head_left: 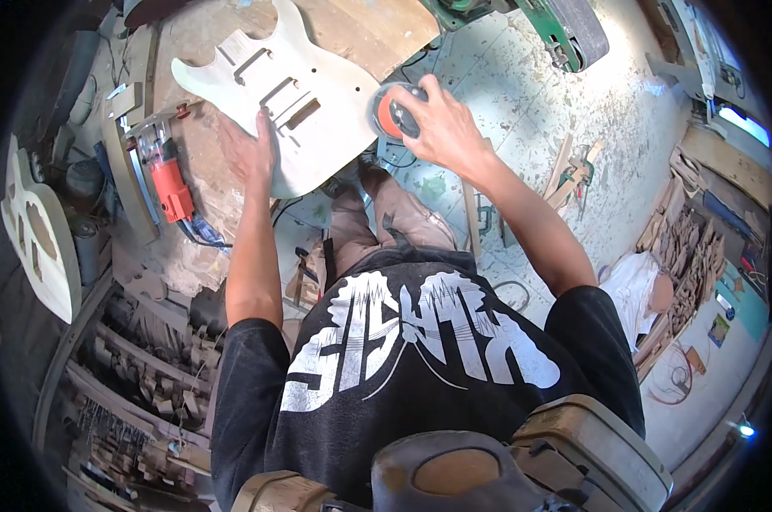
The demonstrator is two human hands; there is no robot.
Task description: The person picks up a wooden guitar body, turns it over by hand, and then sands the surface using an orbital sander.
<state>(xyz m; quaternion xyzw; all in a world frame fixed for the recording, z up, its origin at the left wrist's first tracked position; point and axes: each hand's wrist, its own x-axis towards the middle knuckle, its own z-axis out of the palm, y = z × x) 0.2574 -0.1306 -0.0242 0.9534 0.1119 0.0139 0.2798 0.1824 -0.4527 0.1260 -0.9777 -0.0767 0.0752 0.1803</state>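
Sawdust and pale dust cover the concrete floor [574, 111] of a cluttered woodworking shop, seen from above the person's head. On the worn wooden tabletop [207, 179] lies an unfinished, pale wood electric guitar body [296, 94], flat, with pickup slots routed through its middle and its two horns pointing toward the far side.

The left hand [251, 152] rests palm down on the near left edge of the guitar body, fingers spread flat, gripping nothing. The right hand [433, 124] closes over the top of a round orange and grey power sander [393, 113], which sits at the right edge of the guitar body, touching it.

Just left of the left hand, an orange-red power tool [171, 186] lies on the tabletop beside a curved wooden piece. Farther left, another pale guitar body [40, 230] stands on its edge, well apart from the one under the hands. A green belt sander [565, 30] sits at the far side. Wooden offcuts [693, 256] are piled at the right, on the floor.
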